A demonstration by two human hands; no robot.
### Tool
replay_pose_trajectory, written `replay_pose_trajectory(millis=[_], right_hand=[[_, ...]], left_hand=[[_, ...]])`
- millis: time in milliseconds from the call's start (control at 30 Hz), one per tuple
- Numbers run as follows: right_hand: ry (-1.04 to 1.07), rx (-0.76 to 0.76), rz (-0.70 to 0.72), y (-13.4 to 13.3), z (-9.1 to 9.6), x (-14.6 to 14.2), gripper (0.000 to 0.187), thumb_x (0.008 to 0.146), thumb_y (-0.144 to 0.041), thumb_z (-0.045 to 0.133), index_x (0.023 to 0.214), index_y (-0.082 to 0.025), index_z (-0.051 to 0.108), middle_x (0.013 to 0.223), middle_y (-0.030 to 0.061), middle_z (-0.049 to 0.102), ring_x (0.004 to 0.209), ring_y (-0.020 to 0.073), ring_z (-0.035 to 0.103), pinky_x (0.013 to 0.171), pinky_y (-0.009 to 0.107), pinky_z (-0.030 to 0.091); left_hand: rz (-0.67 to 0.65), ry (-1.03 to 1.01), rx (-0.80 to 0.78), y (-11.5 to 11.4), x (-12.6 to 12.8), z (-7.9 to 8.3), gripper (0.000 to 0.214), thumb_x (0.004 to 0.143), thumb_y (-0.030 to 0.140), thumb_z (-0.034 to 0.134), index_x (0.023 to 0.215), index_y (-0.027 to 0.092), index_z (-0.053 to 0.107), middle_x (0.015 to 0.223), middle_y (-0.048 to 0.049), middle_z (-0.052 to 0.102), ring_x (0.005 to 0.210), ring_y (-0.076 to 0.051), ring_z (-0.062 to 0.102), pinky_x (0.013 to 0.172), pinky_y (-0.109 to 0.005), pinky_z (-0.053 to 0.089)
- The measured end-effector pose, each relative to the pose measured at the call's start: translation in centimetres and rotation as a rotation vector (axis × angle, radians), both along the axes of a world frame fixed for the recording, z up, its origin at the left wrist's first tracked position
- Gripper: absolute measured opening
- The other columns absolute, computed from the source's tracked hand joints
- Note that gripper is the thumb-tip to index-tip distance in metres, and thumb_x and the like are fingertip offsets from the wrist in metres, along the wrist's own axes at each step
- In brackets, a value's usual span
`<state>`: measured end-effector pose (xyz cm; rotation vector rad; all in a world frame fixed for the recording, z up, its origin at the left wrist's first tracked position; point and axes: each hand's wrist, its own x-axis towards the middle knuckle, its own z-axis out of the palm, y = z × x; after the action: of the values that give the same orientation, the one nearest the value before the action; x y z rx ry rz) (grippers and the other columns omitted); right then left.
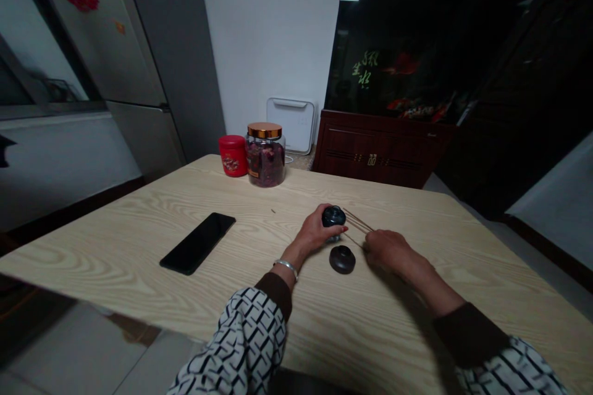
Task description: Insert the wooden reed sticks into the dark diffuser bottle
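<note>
Jar (334, 216) half-hidden by left hand (317, 234), sticks (359, 221) by right (389, 250).

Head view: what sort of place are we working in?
Most likely a home dining corner: a fridge by the wall, a fish tank on a dark wood cabinet, and a wooden table with a glass jar and red tin.

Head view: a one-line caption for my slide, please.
Left hand grips a small dark pot; right hand holds thin sticks; a dark lid lies nearby.
</note>
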<state>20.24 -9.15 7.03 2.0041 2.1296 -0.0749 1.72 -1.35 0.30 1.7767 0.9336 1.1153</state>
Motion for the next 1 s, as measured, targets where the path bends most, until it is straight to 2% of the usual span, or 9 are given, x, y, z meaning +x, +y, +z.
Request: replay_pose_trajectory(millis=[100,167,300,400,500,600,700,1000], right_hand=[[0.053,0.003,-0.018,0.8,0.6,1.4,0.016,0.071,-0.018,0.065,0.083,-0.015,0.075,0.094,0.0202,0.076,0.087,0.0327,0.073,0.071,0.038,0.051],[0.222,0.048,-0.027,1.4,0.9,2.8,0.011,0.072,-0.02,0.062,0.075,-0.017,0.072,0.085,0.0139,0.076,0.079,0.0275,0.072,0.067,0.034,0.05],[0.872,0.261,-0.068,3.1,1.9,4.4,0.013,0.076,-0.03,0.06,0.07,-0.019,0.064,0.068,0.0059,0.071,0.066,0.0207,0.069,0.059,0.029,0.046],[1.331,0.528,-0.142,4.4,2.9,3.2,0.019,0.074,-0.036,0.067,0.077,-0.018,0.064,0.073,0.0053,0.071,0.066,0.0183,0.069,0.055,0.026,0.045],[1.603,0.755,-0.171,5.6,3.5,1.2,0.021,0.071,-0.035,0.073,0.08,-0.018,0.064,0.076,0.0043,0.071,0.067,0.0158,0.069,0.055,0.023,0.046],[1.666,0.84,-0.128,6.4,3.6,0.0,0.02,0.072,-0.033,0.074,0.08,-0.018,0.064,0.075,0.0031,0.071,0.067,0.0149,0.07,0.055,0.022,0.047],[1.585,0.842,-0.068,6.7,3.3,-0.3,0.019,0.073,-0.032,0.075,0.08,-0.017,0.065,0.07,0.0027,0.071,0.065,0.0153,0.069,0.055,0.023,0.048],[1.489,0.676,0.007,6.6,1.4,-1.8,0.021,0.077,-0.036,0.072,0.082,-0.018,0.063,0.073,0.0028,0.069,0.067,0.0173,0.07,0.055,0.024,0.05]], left_hand=[[-0.002,0.004,0.01,0.0,-0.1,0.0,0.065,0.067,0.045,0.084,0.122,0.02,0.06,0.109,-0.0085,0.069,0.1,-0.024,0.065,0.092,-0.036,0.051],[-0.001,0.017,0.01,0.0,-0.1,0.0,0.066,0.068,0.047,0.084,0.122,0.02,0.059,0.108,-0.0084,0.069,0.1,-0.024,0.065,0.092,-0.036,0.051],[0.01,0.034,0.009,0.1,-0.1,0.0,0.068,0.067,0.047,0.085,0.124,0.02,0.058,0.109,-0.0079,0.069,0.1,-0.024,0.065,0.092,-0.037,0.051],[0.007,0.031,0.008,0.1,-0.1,0.0,0.069,0.067,0.047,0.085,0.125,0.02,0.058,0.108,-0.0078,0.069,0.099,-0.024,0.065,0.091,-0.037,0.052],[-0.008,0.024,0.008,0.1,-0.1,0.0,0.068,0.067,0.046,0.085,0.125,0.02,0.058,0.107,-0.0083,0.069,0.099,-0.024,0.064,0.09,-0.037,0.052],[-0.014,0.015,-0.007,0.1,0.0,0.0,0.068,0.068,0.046,0.085,0.125,0.02,0.058,0.106,-0.008,0.069,0.098,-0.024,0.064,0.089,-0.038,0.052],[-0.018,0.001,-0.009,0.2,0.0,-0.1,0.069,0.067,0.047,0.085,0.125,0.02,0.059,0.107,-0.0081,0.068,0.099,-0.024,0.064,0.091,-0.039,0.052],[-0.009,0.004,0.008,0.5,0.2,-0.4,0.07,0.067,0.046,0.085,0.126,0.02,0.058,0.109,-0.0076,0.068,0.1,-0.024,0.063,0.092,-0.037,0.051]])
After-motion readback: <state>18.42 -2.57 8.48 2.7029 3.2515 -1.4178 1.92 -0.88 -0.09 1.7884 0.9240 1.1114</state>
